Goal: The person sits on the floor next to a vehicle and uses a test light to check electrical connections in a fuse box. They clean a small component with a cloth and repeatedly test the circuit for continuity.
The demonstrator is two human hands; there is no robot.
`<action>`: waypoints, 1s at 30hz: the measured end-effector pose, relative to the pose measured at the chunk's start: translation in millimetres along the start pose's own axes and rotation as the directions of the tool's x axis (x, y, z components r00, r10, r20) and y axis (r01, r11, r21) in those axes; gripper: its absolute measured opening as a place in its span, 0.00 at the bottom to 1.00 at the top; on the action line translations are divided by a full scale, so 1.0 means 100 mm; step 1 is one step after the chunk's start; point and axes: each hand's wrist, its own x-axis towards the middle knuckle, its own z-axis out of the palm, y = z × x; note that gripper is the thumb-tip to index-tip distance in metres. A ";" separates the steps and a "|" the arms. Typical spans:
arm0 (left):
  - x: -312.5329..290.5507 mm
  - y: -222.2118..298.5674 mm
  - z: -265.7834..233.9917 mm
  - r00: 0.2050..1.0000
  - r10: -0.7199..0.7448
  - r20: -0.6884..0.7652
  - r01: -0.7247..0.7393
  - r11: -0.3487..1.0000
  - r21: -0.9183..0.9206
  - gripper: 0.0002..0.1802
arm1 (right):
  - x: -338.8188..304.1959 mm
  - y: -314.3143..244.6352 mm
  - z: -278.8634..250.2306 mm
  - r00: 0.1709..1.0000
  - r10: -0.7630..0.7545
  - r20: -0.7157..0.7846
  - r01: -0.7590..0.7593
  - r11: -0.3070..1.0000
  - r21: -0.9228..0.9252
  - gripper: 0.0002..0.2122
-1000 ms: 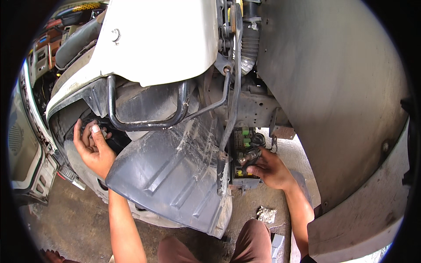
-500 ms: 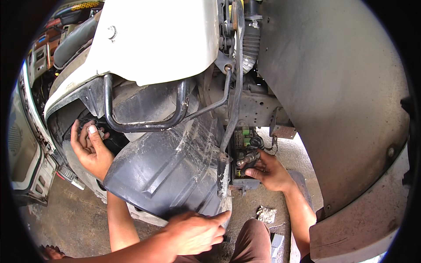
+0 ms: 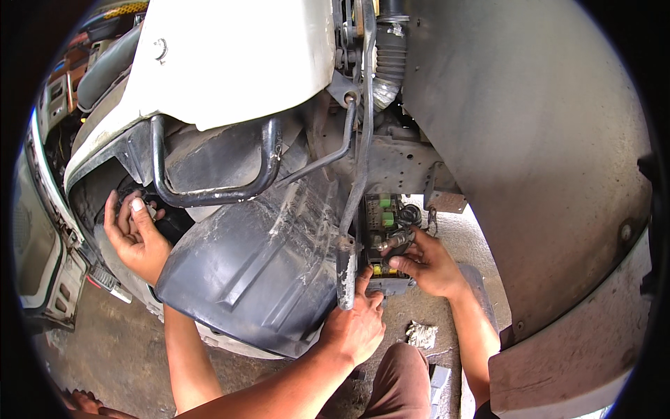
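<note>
Head view: a metal-and-black fitting point(image 3: 395, 245) is held by the right grip point(image 3: 433, 267). Whether the left grip point(image 3: 144, 246) is closed cannot be told.

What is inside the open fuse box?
The fuse box shows green blocks toward its upper end and yellow pieces near its lower end; the right hand and the dark fitting it holds hide part between.
</note>
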 end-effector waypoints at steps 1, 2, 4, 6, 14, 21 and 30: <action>0.01 0.05 0.01 0.996 -0.087 -0.004 0.087 0.996 0.003 0.26 | 0.00 0.01 0.01 1.000 -0.008 -0.004 0.008 1.000 0.012 0.19; 0.02 0.10 0.01 0.985 -0.173 -0.008 0.173 0.985 0.006 0.26 | 0.00 0.01 0.02 1.000 0.007 -0.010 -0.006 1.000 0.018 0.19; 0.07 0.15 0.02 0.970 -0.242 0.000 0.242 0.970 -0.002 0.26 | 0.00 0.03 0.05 1.000 -0.012 -0.021 0.013 0.999 0.046 0.21; 0.12 0.15 0.01 0.967 -0.255 0.012 0.256 0.967 -0.018 0.26 | 0.01 0.04 0.07 0.999 -0.021 -0.028 0.022 0.999 0.043 0.22; 0.10 0.01 -0.04 0.966 -0.257 0.026 0.258 0.965 -0.050 0.26 | 0.05 0.14 0.05 0.998 -0.050 0.030 0.048 0.997 0.062 0.23; 0.10 -0.01 -0.06 0.969 -0.244 0.044 0.247 0.968 -0.054 0.26 | 0.10 0.25 0.04 0.997 0.025 0.073 -0.027 0.999 0.031 0.29; 0.03 0.00 -0.04 0.962 -0.271 0.041 0.273 0.960 -0.065 0.25 | 0.17 0.01 -0.08 0.980 0.121 0.158 -0.099 0.985 -0.138 0.35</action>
